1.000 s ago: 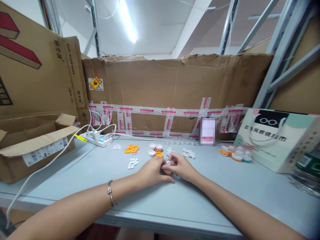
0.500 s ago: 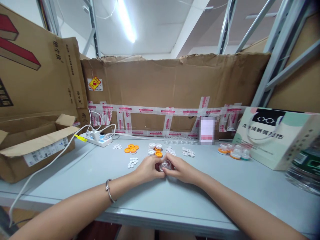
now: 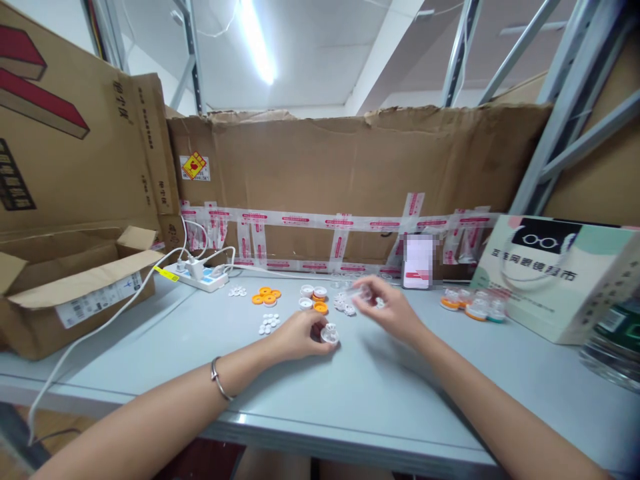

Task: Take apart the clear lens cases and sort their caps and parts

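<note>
My left hand point(image 3: 295, 335) grips a small white round base point(image 3: 329, 336) low over the table, with a small white part standing up in its middle. Up and to the right, my right hand point(image 3: 395, 310) pinches a clear plastic cover point(image 3: 358, 292), smeared by motion. Just beyond my left hand sit white and orange round caps point(image 3: 321, 307) in a cluster. Several small white pieces point(image 3: 345, 305) lie beneath the clear cover, partly hidden by my right hand. Small white discs point(image 3: 269, 324) are grouped left of my left hand.
Orange rings point(image 3: 266, 296) and a power strip point(image 3: 205, 277) lie at the back left, near an open carton point(image 3: 100, 287). At the right are clear-topped assembled pieces point(image 3: 477, 307), a paper bag point(image 3: 540, 280) and a bottle point(image 3: 615, 340). A phone point(image 3: 419, 260) leans against the cardboard behind.
My hands have come apart. The right has lifted the clear cover away, up and to the right, while the left stays in place with the white base now exposed.
</note>
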Motion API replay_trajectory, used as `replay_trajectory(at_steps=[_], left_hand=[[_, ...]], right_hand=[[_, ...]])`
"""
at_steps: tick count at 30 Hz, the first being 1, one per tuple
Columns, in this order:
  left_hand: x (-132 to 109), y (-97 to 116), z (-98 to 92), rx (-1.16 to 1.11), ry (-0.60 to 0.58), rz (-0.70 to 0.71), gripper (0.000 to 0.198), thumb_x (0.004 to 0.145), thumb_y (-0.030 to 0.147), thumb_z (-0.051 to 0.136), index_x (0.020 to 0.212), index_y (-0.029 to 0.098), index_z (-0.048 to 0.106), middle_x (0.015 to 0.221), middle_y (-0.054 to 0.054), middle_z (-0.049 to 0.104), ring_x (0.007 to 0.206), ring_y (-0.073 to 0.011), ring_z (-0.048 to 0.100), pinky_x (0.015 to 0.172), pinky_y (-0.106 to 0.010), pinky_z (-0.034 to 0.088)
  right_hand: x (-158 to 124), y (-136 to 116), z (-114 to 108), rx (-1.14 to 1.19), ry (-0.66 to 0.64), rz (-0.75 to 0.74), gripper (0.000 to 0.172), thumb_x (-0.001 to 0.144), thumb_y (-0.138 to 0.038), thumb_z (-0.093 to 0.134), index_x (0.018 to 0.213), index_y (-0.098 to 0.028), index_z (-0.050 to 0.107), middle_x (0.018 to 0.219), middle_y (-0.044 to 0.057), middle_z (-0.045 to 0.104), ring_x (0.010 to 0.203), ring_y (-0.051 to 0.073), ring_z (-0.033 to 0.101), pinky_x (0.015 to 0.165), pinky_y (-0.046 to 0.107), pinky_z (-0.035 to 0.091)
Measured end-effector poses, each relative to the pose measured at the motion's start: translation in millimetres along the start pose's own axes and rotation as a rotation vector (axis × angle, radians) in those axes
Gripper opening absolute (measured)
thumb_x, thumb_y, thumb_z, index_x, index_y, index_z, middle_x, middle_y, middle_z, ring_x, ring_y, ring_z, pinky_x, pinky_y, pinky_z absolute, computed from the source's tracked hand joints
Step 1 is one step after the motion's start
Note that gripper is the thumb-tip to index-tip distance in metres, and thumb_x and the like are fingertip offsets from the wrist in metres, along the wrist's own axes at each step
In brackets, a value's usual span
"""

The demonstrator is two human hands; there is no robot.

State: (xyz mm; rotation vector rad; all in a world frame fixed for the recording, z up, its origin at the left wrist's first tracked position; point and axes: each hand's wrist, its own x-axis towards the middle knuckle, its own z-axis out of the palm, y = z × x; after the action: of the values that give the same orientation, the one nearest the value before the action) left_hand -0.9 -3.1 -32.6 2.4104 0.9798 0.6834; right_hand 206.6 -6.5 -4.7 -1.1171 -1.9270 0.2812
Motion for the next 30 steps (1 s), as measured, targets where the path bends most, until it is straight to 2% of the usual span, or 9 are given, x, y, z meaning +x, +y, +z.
replay_trajectory(at_steps=[2, 3, 5, 7, 10, 17, 21, 25, 30], left_hand=[[-1, 0, -1.1, 0.0, -0.009, -0.005, 0.019, 0.066, 0.031, 0.058, 0.074, 0.013, 0.058, 0.066, 0.001, 0.055, 0.059, -0.0092, 0.047, 0.053, -0.018, 0.034], [-1, 0, -1.6, -0.003, -0.016, -0.005, 0.019, 0.066, 0.031, 0.058, 0.074, 0.013, 0.058, 0.066, 0.001, 0.055, 0.059, -0.0092, 0.047, 0.053, -0.018, 0.034], [-1, 0, -2.4, -0.01, -0.025, 0.001, 0.019, 0.066, 0.031, 0.058, 0.075, 0.014, 0.058, 0.066, 0.001, 0.055, 0.059, -0.0092, 0.047, 0.053, -0.018, 0.034], [-1, 0, -2.8, -0.014, -0.03, 0.01, 0.02, 0.067, 0.032, 0.058, 0.075, 0.014, 0.058, 0.067, 0.001, 0.055, 0.06, -0.0094, 0.048, 0.054, -0.018, 0.034], [-1, 0, -2.7, -0.012, -0.029, 0.02, 0.019, 0.067, 0.031, 0.058, 0.076, 0.014, 0.059, 0.068, 0.001, 0.055, 0.061, -0.0099, 0.048, 0.055, -0.019, 0.034], [-3, 0, -2.5, -0.023, -0.039, 0.041, 0.019, 0.068, 0.03, 0.058, 0.078, 0.014, 0.058, 0.071, 0.0, 0.057, 0.064, -0.0109, 0.05, 0.057, -0.02, 0.036], [-3, 0, -3.0, -0.013, -0.043, 0.04, 0.02, 0.068, 0.031, 0.058, 0.077, 0.014, 0.058, 0.07, 0.0, 0.056, 0.063, -0.0108, 0.049, 0.056, -0.019, 0.035], [-3, 0, -2.4, -0.006, -0.045, 0.049, 0.02, 0.069, 0.032, 0.057, 0.077, 0.014, 0.058, 0.07, 0.0, 0.057, 0.063, -0.011, 0.05, 0.056, -0.02, 0.035], [-4, 0, -2.9, 0.01, -0.039, 0.063, 0.021, 0.07, 0.034, 0.057, 0.077, 0.014, 0.058, 0.071, -0.001, 0.057, 0.064, -0.0112, 0.05, 0.056, -0.02, 0.035]], right_hand=[[7, 29, -13, -0.076, 0.208, 0.178, 0.025, 0.074, -0.039, 0.051, 0.089, -0.019, 0.052, 0.069, 0.0, 0.051, 0.058, 0.013, 0.047, 0.055, 0.024, 0.038], [10, 46, -19, -0.148, 0.272, 0.27, 0.026, 0.071, -0.04, 0.053, 0.086, -0.019, 0.053, 0.066, -0.001, 0.051, 0.058, 0.014, 0.047, 0.055, 0.025, 0.038], [12, 82, -28, -0.283, 0.296, 0.425, 0.026, 0.067, -0.039, 0.057, 0.082, -0.018, 0.054, 0.063, 0.0, 0.051, 0.059, 0.016, 0.05, 0.057, 0.027, 0.038], [12, 113, -31, -0.314, 0.256, 0.566, 0.023, 0.064, -0.036, 0.059, 0.078, -0.018, 0.056, 0.063, 0.002, 0.054, 0.063, 0.018, 0.053, 0.06, 0.028, 0.039], [9, 138, -25, -0.316, 0.245, 0.624, 0.021, 0.061, -0.035, 0.061, 0.072, -0.017, 0.057, 0.062, 0.005, 0.058, 0.067, 0.022, 0.056, 0.061, 0.03, 0.04], [7, 146, -12, -0.307, 0.341, 0.651, 0.039, 0.061, -0.032, 0.06, 0.095, -0.016, 0.05, 0.068, 0.005, 0.063, 0.074, 0.024, 0.059, 0.066, 0.031, 0.041], [6, 150, -13, -0.264, 0.377, 0.665, 0.027, 0.062, -0.027, 0.057, 0.087, -0.018, 0.049, 0.069, 0.005, 0.064, 0.069, 0.021, 0.059, 0.064, 0.03, 0.043], [6, 151, -14, -0.256, 0.422, 0.667, 0.015, 0.064, -0.024, 0.051, 0.078, -0.018, 0.05, 0.077, 0.008, 0.063, 0.075, 0.022, 0.058, 0.07, 0.032, 0.042], [7, 145, -15, -0.199, 0.377, 0.616, 0.009, 0.063, -0.022, 0.051, 0.07, -0.018, 0.055, 0.074, 0.007, 0.062, 0.076, 0.023, 0.058, 0.072, 0.033, 0.042]])
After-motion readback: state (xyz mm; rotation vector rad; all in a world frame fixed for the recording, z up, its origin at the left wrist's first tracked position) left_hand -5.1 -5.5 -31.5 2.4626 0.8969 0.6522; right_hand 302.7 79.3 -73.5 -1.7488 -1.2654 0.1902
